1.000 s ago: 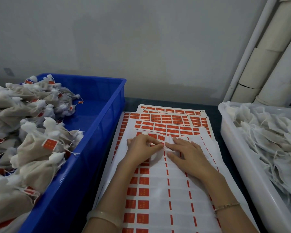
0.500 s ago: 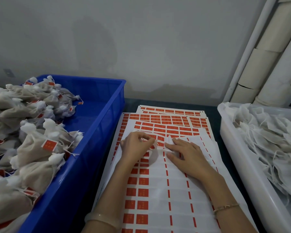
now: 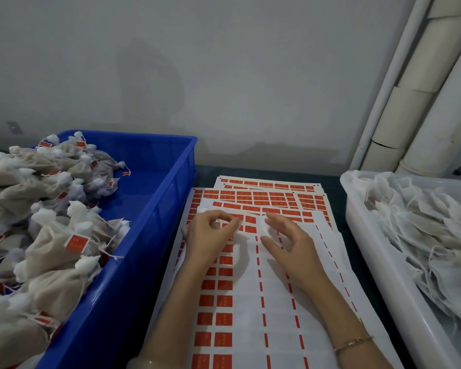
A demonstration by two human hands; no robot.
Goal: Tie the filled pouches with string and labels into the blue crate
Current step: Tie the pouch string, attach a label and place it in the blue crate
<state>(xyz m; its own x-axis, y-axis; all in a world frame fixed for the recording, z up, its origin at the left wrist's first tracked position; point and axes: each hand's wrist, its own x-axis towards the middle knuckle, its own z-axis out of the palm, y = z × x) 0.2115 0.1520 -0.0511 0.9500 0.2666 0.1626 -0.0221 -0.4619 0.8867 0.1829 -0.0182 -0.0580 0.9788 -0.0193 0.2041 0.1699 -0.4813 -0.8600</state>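
peeling a label looks like the step in hand here, not tying yet. the left hand sits dead centre over the label sheets, fingers curled round to meet the thumb. they seem to be pinching a small red label right at the fingertips, though it's tiny so i can't swear it's clear of the backing. the right hand is just beside it toward 3 o'clock, fingers arched and spread apart, thumb out wide, holding nothing, tips down on the top sheet like it's pinning the paper flat. there's a little white scrap by its index finger, can't tell what it is. the blue crate is over at 9 o'clock and already heaped with tied pouches, each with a red tag on a string. the untied pouches are in the white tub at 3 o'clock, none of them in hand. so my read: the next move needs the label to come off clean without folding on itself. then the right hand has to leave the sheet and reach toward 3 o'clock for a pouch and its string. sticky side curling onto a finger is the thing i'd watch.
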